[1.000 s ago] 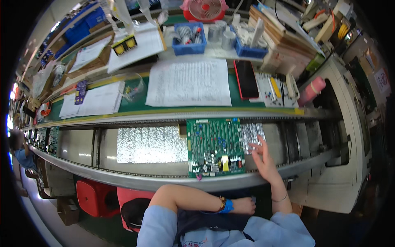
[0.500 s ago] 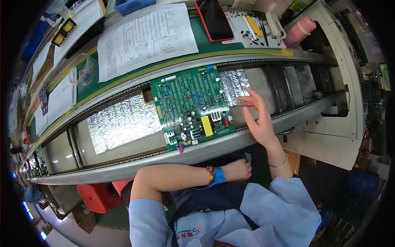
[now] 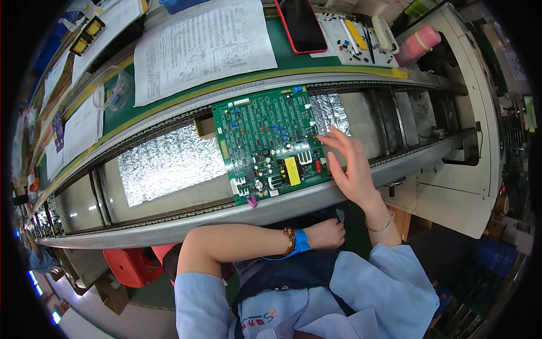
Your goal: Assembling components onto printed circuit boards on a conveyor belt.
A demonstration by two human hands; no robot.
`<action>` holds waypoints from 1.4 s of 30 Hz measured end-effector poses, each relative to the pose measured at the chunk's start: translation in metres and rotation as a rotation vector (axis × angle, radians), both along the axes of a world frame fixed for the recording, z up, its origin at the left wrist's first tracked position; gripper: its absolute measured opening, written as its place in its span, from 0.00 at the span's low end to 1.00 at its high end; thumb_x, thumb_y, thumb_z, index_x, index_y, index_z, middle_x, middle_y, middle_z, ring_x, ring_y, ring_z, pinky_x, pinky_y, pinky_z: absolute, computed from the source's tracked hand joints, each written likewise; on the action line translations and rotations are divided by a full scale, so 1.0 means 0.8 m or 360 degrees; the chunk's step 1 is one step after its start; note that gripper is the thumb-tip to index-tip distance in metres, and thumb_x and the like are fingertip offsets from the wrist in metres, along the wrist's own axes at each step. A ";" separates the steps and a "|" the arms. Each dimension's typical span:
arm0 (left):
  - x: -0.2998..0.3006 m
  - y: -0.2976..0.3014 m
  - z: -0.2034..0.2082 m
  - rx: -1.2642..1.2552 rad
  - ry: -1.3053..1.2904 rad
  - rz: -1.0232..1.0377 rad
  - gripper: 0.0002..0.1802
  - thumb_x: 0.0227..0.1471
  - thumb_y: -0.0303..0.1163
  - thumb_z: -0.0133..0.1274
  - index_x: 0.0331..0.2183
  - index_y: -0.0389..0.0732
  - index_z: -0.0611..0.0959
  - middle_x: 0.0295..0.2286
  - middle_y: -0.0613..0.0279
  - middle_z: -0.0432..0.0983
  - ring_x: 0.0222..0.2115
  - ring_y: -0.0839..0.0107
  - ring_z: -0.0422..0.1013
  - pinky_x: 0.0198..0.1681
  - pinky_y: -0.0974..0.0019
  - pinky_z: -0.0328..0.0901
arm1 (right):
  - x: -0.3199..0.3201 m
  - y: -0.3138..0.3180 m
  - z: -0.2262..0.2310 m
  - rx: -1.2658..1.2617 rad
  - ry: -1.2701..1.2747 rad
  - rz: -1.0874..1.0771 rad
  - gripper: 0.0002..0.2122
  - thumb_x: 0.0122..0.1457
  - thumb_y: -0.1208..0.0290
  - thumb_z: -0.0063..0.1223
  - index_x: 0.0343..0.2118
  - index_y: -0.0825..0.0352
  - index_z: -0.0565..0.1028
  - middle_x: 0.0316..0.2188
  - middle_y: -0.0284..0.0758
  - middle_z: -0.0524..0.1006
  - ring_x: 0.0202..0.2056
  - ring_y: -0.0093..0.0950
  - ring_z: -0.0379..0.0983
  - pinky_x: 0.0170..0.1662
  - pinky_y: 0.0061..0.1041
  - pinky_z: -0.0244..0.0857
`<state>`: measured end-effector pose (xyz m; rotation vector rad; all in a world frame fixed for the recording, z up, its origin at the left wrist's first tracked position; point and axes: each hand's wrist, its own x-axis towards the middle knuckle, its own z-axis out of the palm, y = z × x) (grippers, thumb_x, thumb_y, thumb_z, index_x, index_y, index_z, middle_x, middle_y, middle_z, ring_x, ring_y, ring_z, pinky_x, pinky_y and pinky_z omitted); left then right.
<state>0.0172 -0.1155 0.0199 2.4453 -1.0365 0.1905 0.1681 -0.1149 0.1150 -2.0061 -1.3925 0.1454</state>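
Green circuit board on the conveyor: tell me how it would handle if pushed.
The green circuit board looks flat and rigid, so it would probably slide as one piece. Its upright components look fragile; the right hand touches only its edge.

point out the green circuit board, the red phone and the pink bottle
green circuit board [image 3: 265, 133], head view, on its upper middle area among small parts
red phone [image 3: 301, 24], head view, on the middle of its dark screen
pink bottle [image 3: 416, 45], head view, on the middle of its body
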 end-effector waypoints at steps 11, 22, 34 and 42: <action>-0.001 -0.005 -0.002 -0.0029 -0.0020 0.0033 0.06 0.43 0.33 0.48 0.19 0.43 0.76 0.21 0.66 0.70 0.27 0.70 0.68 0.29 0.69 0.60 | -0.005 -0.016 0.006 0.0098 -0.0280 0.0011 0.20 0.50 0.82 0.48 0.48 0.68 0.68 0.35 0.32 0.80 0.39 0.29 0.69 0.49 0.32 0.55; 0.001 -0.009 -0.007 -0.0066 -0.0060 0.0039 0.07 0.42 0.34 0.49 0.19 0.44 0.79 0.21 0.66 0.72 0.27 0.69 0.70 0.28 0.67 0.61 | -0.002 -0.007 0.015 0.0018 -0.0089 0.0026 0.20 0.52 0.80 0.47 0.50 0.67 0.65 0.41 0.33 0.77 0.44 0.32 0.66 0.51 0.33 0.53; 0.000 -0.011 -0.010 -0.0038 -0.0023 0.0021 0.07 0.43 0.34 0.48 0.20 0.42 0.77 0.22 0.65 0.71 0.26 0.69 0.69 0.29 0.68 0.61 | -0.004 0.021 0.019 -0.0107 -0.0103 0.0227 0.19 0.57 0.76 0.43 0.52 0.69 0.61 0.45 0.33 0.75 0.49 0.32 0.63 0.55 0.35 0.47; -0.001 -0.010 -0.009 -0.0026 -0.0011 0.0019 0.08 0.43 0.33 0.48 0.20 0.42 0.77 0.22 0.65 0.72 0.26 0.69 0.69 0.29 0.68 0.61 | -0.004 0.022 0.019 -0.0136 -0.0214 0.0084 0.18 0.57 0.76 0.43 0.51 0.69 0.62 0.42 0.34 0.77 0.49 0.32 0.64 0.54 0.35 0.48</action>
